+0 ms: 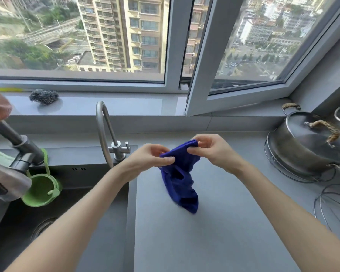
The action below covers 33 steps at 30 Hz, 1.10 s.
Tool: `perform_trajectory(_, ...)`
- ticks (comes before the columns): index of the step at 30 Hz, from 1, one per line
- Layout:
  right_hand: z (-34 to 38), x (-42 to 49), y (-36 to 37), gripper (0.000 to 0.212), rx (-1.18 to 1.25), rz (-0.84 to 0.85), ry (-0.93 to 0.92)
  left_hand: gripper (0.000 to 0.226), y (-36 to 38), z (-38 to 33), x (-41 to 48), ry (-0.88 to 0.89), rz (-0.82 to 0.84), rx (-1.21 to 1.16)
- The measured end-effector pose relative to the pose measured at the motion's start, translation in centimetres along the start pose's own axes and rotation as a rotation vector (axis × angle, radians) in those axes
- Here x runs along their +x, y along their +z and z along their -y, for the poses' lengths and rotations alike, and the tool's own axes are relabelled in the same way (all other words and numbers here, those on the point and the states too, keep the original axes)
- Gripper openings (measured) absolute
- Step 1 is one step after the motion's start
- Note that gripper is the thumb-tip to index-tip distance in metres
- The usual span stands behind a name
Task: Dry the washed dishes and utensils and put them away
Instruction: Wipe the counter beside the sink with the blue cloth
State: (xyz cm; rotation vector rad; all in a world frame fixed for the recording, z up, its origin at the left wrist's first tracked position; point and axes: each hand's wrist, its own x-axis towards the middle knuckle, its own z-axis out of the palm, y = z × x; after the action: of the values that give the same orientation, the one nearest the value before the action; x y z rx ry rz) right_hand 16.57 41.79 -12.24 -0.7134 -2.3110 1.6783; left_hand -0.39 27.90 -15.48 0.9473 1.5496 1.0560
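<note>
Blue soft drying cloth (180, 179) dangles over the grey countertop (224, 222) near its left edge, top hem pinched by the left hand (151, 156) and the right hand (214, 150), and could drop if either pinch slackens.

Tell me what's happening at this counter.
A person holds a blue cloth by its top edge, pinched between the left hand and the right hand. The rest of it hangs down toward the grey counter. Neither hand has a dish or utensil. A lidded steel pot sits on a wire rack at the right, and the sink lies to the left.
</note>
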Motion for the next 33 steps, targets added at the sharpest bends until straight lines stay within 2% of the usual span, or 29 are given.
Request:
perform_trajectory(3,2.8,-0.9,-1.1,0.012,0.004,-0.088,-0.122,0.023,0.5,-2.9,0.7,0.056,-0.03,-0.012)
perform_trajectory(6,4.9,-1.5,-2.2,0.018,0.033,-0.16,-0.198,0.019,1.4,-5.1,1.2,0.109,-0.095,0.123)
perform_trajectory(13,6.0,-2.5,-5.5,0.013,0.047,-0.318,-0.194,0.012,2.8,-8.4,2.6,0.184,-0.218,0.388)
perform_trajectory(16,5.9,-2.9,-6.6,0.017,0.022,-0.436,-0.227,0.021,3.4,-10.6,3.5,0.26,-0.272,0.654)
perform_trajectory(18,5.9,-3.3,-7.1,0.019,0.018,-0.501,-0.249,0.028,3.5,-11.8,3.6,0.258,-0.23,0.781)
perform_trajectory(22,5.7,-4.2,-8.4,0.017,0.004,-0.602,-0.226,0.024,3.2,-11.0,3.6,0.106,-0.043,0.964)
perform_trajectory(23,5.5,-4.3,-8.7,0.012,-0.01,-0.64,-0.197,0.022,3.0,-10.3,3.7,0.073,-0.015,0.928)
perform_trajectory(25,5.0,-4.2,-9.3,0.006,-0.039,-0.72,-0.126,0.022,3.1,-9.3,3.5,-0.003,0.019,0.612)
perform_trajectory(27,4.1,-3.6,-9.5,0.011,-0.107,-0.84,-0.054,0.024,3.9,-9.0,3.6,-0.11,0.044,0.229)
perform_trajectory(30,4.0,-3.3,-8.1,0.022,-0.34,-1.027,0.029,0.019,6.6,-9.2,3.6,-0.327,0.051,-0.19)
perform_trajectory(32,3.9,-3.8,-5.6,0.023,-0.511,-1.016,-0.065,0.018,8.1,-9.6,3.4,-0.478,0.063,-0.387)
perform_trajectory(33,3.7,-4.3,-3.9,0.021,-0.595,-0.95,-0.156,0.026,8.3,-9.7,3.5,-0.52,0.06,-0.489)
